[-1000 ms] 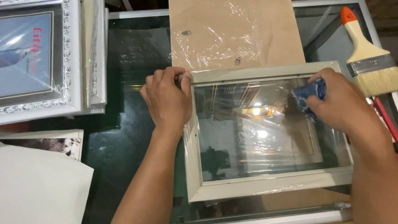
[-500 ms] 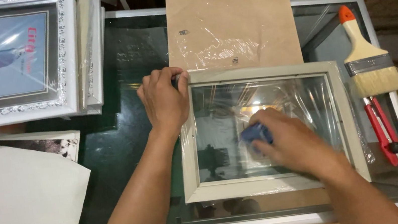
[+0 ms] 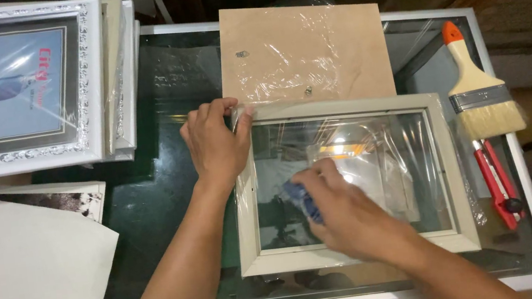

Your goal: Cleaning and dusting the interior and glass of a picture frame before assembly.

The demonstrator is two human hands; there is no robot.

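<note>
A cream picture frame (image 3: 451, 167) with a glass pane lies on the glass table, loose clear plastic film still around it. My left hand (image 3: 215, 145) presses flat on the frame's upper left corner. My right hand (image 3: 348, 210) is closed on a small blue cloth (image 3: 299, 196) and rests on the left part of the pane. A tan backing board (image 3: 308, 49) wrapped in clear film lies just behind the frame, touching its top edge.
A paintbrush (image 3: 479, 93) with an orange handle tip and a red utility knife (image 3: 500, 185) lie along the table's right edge. A stack of white ornate frames (image 3: 99, 82) sits at the back left. White paper (image 3: 25, 280) covers the near left. The white table rim (image 3: 529, 198) runs along the right.
My right hand has slid with the blue cloth across the pane from the frame's upper right to its left part. My left hand has stayed on the upper left corner.
</note>
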